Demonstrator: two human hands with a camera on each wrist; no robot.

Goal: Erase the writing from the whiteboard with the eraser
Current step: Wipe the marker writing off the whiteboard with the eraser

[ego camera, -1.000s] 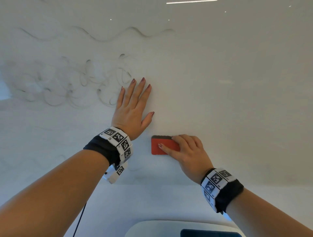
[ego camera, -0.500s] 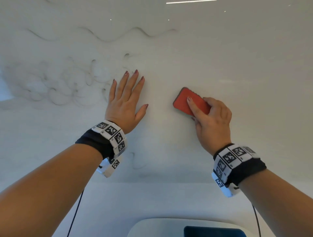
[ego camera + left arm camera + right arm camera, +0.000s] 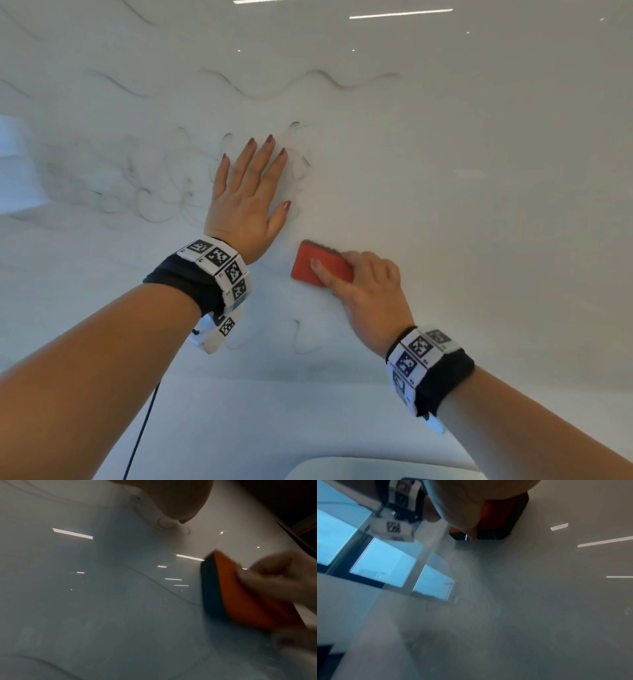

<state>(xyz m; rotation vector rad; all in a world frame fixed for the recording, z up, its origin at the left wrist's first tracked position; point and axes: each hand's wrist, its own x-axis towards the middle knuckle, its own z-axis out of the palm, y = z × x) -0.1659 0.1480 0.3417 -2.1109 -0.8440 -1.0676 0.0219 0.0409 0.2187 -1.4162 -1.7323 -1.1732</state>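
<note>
The whiteboard (image 3: 479, 205) fills the head view, with faint smeared loops of writing (image 3: 154, 192) at the left and a wavy line (image 3: 291, 89) above. My left hand (image 3: 246, 195) lies flat on the board, fingers straight, over the loops' right end. Just below and right of it, my right hand (image 3: 366, 287) grips a red eraser (image 3: 318, 263) with a dark felt side and presses it on the board. The eraser (image 3: 240, 595) shows blurred in the left wrist view, and the eraser (image 3: 498, 520) sits partly hidden under my palm in the right wrist view.
A small faint squiggle (image 3: 301, 337) stays on the board below the eraser. The board's lower edge (image 3: 308, 380) runs across under my wrists. A black cable (image 3: 140, 435) hangs from my left wrist. A white rounded object (image 3: 376, 469) sits at the bottom edge.
My right hand swept the eraser up and right, then back down and left to just under my left thumb. My left hand stayed flat on the board.
</note>
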